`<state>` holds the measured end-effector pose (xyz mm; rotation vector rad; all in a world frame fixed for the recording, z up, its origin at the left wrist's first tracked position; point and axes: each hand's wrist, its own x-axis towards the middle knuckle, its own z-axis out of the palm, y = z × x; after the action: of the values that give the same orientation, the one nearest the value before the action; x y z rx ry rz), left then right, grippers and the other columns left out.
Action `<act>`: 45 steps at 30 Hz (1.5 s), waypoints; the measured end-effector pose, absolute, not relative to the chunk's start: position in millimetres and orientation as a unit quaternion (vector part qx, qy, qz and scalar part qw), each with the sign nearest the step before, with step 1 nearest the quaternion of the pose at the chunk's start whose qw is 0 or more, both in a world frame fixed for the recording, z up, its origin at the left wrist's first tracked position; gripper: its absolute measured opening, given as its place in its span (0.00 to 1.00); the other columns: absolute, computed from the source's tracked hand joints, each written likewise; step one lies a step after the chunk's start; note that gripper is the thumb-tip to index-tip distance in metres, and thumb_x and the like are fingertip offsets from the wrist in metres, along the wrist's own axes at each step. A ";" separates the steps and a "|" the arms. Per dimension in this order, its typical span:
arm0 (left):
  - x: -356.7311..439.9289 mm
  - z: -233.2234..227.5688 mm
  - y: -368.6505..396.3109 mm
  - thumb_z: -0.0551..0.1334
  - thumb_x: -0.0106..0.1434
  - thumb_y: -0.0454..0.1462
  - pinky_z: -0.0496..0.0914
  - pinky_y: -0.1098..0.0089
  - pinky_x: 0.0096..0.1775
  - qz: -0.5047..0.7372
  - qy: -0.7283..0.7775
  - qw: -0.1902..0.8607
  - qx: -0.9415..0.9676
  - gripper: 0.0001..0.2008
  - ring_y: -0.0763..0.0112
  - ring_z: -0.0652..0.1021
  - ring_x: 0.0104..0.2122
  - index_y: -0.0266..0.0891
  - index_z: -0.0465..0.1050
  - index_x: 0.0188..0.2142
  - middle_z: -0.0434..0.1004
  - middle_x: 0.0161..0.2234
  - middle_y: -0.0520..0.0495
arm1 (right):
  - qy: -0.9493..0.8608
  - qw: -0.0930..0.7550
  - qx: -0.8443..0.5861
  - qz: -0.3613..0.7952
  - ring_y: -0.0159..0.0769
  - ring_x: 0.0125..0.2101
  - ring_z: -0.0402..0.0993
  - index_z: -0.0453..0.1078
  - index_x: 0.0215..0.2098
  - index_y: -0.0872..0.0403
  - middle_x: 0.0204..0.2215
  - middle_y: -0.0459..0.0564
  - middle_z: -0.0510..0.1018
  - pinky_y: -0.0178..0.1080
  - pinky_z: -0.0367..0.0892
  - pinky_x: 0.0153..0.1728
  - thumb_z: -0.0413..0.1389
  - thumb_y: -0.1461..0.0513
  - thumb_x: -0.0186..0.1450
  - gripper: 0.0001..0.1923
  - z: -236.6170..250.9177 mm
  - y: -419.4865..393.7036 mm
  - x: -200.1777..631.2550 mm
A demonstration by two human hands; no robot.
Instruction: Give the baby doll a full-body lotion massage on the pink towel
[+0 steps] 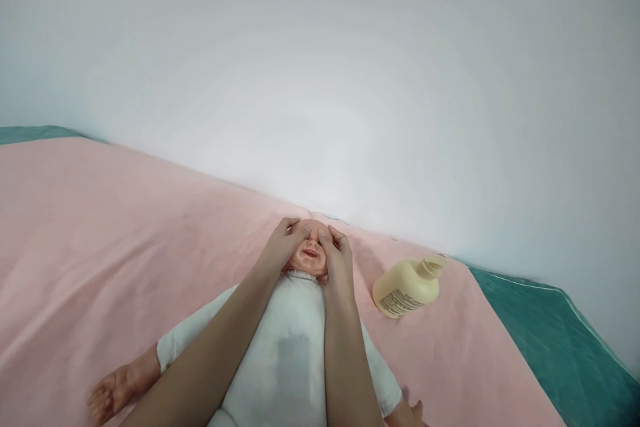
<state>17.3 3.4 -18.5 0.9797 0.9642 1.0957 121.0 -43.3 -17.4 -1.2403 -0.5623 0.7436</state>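
Where both bare forearms reach forward, a white-clothed doll (280,340) lies face up between and beneath them, arms spread, on pink cloth (125,233). Left hand (289,239) cupped open along one side of its head, thumb over the eye area; right hand (339,250) likewise at the other side, fingers bent. Yellow bottle (406,288) near the right hand, printed text facing the viewer. Green sheet (560,340) beyond the cloth's right edge; pale wall (320,67) behind.
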 end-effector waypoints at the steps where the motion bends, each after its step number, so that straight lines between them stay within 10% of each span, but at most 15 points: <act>1: 18.0 -19.9 4.3 0.69 0.53 0.42 0.70 0.65 0.46 0.482 0.424 0.635 0.429 0.21 0.59 0.77 0.45 0.39 0.71 0.45 0.77 0.43 0.40 | -0.251 0.714 -0.563 0.334 0.41 0.47 0.72 0.71 0.42 0.55 0.45 0.52 0.76 0.38 0.69 0.45 0.65 0.54 0.49 0.24 -16.2 -43.7 120.4; 17: 20.8 -25.5 11.9 0.57 0.62 0.40 0.69 0.62 0.49 0.479 0.422 0.640 0.427 0.14 0.60 0.77 0.46 0.40 0.72 0.46 0.77 0.46 0.41 | -0.199 0.732 -0.519 0.394 0.40 0.41 0.75 0.75 0.39 0.52 0.43 0.50 0.78 0.41 0.72 0.41 0.60 0.59 0.50 0.17 -13.1 -43.0 124.8; 24: 20.3 -19.7 4.6 0.61 0.59 0.51 0.71 0.63 0.45 0.497 0.404 0.636 0.430 0.21 0.58 0.78 0.43 0.37 0.73 0.41 0.78 0.41 0.40 | -0.216 0.732 -0.524 0.377 0.42 0.43 0.74 0.75 0.40 0.54 0.43 0.51 0.78 0.41 0.71 0.42 0.62 0.55 0.52 0.19 -10.2 -44.8 120.6; 45: 19.9 -21.8 7.1 0.65 0.57 0.44 0.70 0.64 0.48 0.496 0.411 0.628 0.436 0.18 0.60 0.77 0.45 0.38 0.73 0.44 0.78 0.43 0.41 | -0.215 0.738 -0.520 0.372 0.41 0.42 0.74 0.75 0.39 0.53 0.43 0.51 0.78 0.40 0.72 0.41 0.63 0.57 0.49 0.19 -15.1 -43.4 122.6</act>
<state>19.9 7.1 -21.8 0.9993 0.9427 1.1373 122.6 -43.4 -15.1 -1.1410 -0.4719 0.8172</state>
